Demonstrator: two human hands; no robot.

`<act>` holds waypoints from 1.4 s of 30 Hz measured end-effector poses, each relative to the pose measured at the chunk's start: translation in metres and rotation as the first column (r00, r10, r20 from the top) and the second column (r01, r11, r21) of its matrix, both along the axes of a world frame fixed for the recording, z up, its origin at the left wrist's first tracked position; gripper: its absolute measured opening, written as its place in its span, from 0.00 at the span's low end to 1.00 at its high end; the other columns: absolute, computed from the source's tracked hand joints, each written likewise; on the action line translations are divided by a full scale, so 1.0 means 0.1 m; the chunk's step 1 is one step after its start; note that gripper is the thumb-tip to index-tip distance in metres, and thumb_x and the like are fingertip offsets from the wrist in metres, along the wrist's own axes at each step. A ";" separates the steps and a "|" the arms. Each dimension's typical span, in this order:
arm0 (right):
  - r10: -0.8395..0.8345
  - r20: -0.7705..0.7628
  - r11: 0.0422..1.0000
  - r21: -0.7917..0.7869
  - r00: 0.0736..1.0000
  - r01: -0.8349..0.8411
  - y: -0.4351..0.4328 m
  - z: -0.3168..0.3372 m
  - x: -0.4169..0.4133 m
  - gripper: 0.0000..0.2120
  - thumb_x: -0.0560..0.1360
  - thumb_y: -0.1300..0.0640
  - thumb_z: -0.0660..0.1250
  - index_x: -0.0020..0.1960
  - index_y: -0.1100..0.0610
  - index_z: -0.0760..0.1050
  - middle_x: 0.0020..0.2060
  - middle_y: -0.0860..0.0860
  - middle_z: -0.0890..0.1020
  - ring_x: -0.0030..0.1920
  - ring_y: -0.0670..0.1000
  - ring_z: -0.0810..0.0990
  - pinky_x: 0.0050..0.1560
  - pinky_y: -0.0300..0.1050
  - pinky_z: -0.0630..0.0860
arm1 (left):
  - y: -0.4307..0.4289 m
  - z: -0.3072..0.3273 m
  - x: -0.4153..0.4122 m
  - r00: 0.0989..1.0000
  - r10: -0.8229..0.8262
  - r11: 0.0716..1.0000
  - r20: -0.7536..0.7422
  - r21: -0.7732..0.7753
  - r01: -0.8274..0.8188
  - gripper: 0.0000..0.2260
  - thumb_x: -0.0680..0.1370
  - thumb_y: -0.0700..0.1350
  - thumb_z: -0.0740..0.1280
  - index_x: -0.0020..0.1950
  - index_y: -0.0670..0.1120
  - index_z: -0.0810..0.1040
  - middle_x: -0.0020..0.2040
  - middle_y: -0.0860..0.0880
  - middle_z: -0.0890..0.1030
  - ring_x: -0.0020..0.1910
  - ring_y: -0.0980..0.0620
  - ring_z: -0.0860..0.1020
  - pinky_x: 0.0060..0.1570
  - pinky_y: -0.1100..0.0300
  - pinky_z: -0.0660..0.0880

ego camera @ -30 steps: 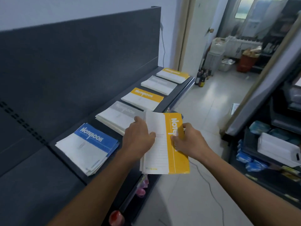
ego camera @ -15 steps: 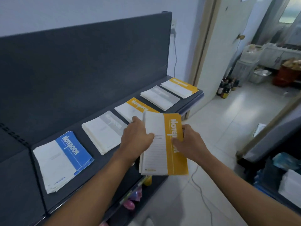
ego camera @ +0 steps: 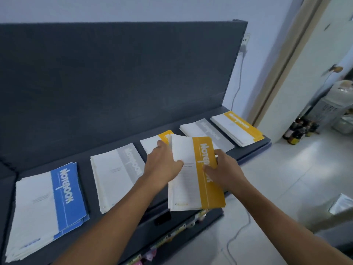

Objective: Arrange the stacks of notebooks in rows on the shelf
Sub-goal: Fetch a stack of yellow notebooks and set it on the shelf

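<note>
You are holding a thin stack of yellow notebooks [ego camera: 194, 175] in both hands: flat rectangular paper booklets with smooth matte covers, white on the left, with a yellow band down the right long side. Your left hand [ego camera: 162, 165] grips the left long edge with the thumb on the cover, and your right hand [ego camera: 223, 173] pinches the yellow band. The stack sits over the front edge of the dark matte shelf [ego camera: 87, 188]. Its near end overhangs that edge, and its long axis runs from the front edge toward the back panel [ego camera: 114, 83]. Its far end overlaps a yellow stack on the shelf [ego camera: 150, 143]. Along the shelf also lie a blue stack [ego camera: 49, 205] near the left end, a grey stack [ego camera: 116, 175], a farther grey stack [ego camera: 206, 134], and an end yellow stack [ego camera: 238, 129] at the right corner.
</note>
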State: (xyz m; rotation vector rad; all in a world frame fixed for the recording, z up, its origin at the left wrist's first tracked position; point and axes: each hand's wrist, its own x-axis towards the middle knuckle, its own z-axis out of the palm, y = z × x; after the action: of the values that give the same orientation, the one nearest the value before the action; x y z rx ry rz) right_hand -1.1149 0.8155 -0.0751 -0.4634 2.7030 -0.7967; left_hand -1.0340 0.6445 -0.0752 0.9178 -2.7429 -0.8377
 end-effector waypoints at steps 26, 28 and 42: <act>0.544 -0.202 0.839 0.139 0.815 -0.526 -1.06 -0.42 -1.12 0.13 0.76 0.52 0.68 0.52 0.55 0.66 0.41 0.49 0.75 0.40 0.53 0.76 0.38 0.45 0.68 | -0.30 -0.35 -0.51 0.867 0.492 0.868 0.082 -0.118 -0.482 0.14 0.77 0.43 0.71 0.61 0.45 0.72 0.52 0.47 0.80 0.49 0.46 0.80 0.39 0.59 0.74; 0.572 -0.209 0.821 0.137 0.794 -0.555 -1.05 -0.44 -1.14 0.11 0.76 0.52 0.68 0.53 0.55 0.67 0.41 0.49 0.76 0.39 0.52 0.74 0.36 0.45 0.67 | -0.26 -0.36 -0.50 0.863 0.500 0.860 0.068 -0.154 -0.486 0.13 0.78 0.45 0.70 0.60 0.44 0.73 0.52 0.47 0.81 0.50 0.47 0.80 0.42 0.59 0.75; 0.611 -0.340 0.781 0.110 0.715 -0.615 -1.11 -0.28 -1.03 0.16 0.79 0.52 0.65 0.65 0.55 0.73 0.58 0.52 0.77 0.57 0.53 0.77 0.44 0.45 0.75 | -0.31 -0.30 -0.19 0.884 0.466 0.872 0.022 -0.181 -0.455 0.11 0.79 0.49 0.68 0.59 0.47 0.75 0.53 0.51 0.79 0.47 0.50 0.78 0.44 0.57 0.74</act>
State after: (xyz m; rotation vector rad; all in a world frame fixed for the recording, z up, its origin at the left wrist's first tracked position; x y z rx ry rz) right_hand -1.2179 0.7046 -0.1028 -1.5503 2.5510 -0.5608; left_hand -1.0527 0.6140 -0.1048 1.4971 -2.4245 -0.4808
